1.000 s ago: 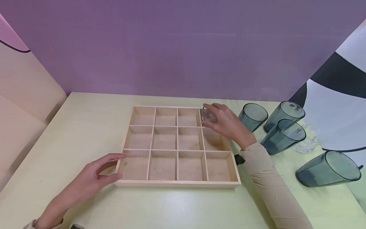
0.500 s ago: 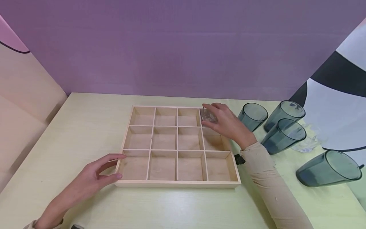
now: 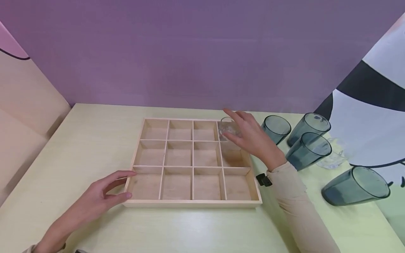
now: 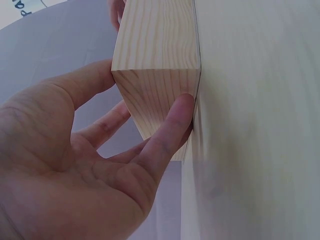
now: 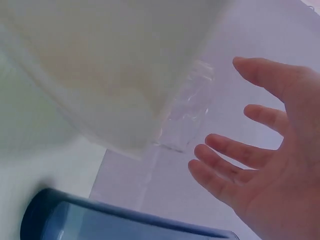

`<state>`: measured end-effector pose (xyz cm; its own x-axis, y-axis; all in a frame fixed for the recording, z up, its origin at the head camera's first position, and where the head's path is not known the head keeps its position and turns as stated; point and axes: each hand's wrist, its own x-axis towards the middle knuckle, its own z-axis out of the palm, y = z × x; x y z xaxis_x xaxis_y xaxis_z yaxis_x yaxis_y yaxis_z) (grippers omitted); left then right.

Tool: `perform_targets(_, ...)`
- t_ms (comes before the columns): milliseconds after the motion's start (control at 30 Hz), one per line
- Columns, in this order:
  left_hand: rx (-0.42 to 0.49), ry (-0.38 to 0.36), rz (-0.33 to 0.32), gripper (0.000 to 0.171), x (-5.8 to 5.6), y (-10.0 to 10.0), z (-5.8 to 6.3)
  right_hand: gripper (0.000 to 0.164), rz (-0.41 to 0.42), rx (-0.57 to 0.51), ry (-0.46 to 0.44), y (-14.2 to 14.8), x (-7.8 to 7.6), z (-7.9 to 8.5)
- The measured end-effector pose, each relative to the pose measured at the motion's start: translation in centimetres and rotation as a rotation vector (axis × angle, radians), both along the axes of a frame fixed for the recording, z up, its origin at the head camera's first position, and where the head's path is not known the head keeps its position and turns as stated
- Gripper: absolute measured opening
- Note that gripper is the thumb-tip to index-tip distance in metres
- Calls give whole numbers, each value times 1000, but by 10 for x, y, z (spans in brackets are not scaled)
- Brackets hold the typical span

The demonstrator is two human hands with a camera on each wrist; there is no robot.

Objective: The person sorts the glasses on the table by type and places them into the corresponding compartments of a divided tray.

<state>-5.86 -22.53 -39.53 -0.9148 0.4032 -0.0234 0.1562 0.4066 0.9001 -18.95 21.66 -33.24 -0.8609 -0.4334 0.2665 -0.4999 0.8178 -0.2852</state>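
A shallow wooden box (image 3: 193,202) with a grid of compartments lies on the table. A small clear glass (image 3: 227,126) stands in its back right compartment, partly covered by my right hand (image 3: 253,137). That hand's fingers are spread around and over the glass; in the right wrist view the fingers (image 5: 230,150) are apart from the clear glass (image 5: 187,117). My left hand (image 3: 95,196) rests at the box's front left corner, thumb and fingertips against its side. The left wrist view shows the loosely extended fingers (image 4: 167,127) touching the box's pale wood (image 4: 155,35).
Several blue-grey tumblers, such as the nearest one (image 3: 354,186) and one beside the box (image 3: 275,130), stand to the right. A clear glass piece (image 3: 332,154) sits among them. A purple wall (image 3: 190,59) rises behind the table (image 3: 101,140).
The right hand's fingers have spread and lifted off the clear glass, which stays in the back right compartment. The left hand keeps its place at the box. The head view has shifted slightly.
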Motion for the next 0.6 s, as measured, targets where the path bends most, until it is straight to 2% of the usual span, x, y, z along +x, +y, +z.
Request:
perform_targets(200, -6, 7, 1, 48, 0, -1, -3, 66, -6, 0, 19, 5, 12, 4)
perform_targets(400, -11, 18, 5, 48, 0, -3, -3, 60, -1, 24, 94, 9, 22, 10)
perform_targets(600, -5, 4, 8, 48, -1, -4, -3, 57, -44, 63, 124, 15, 31, 15)
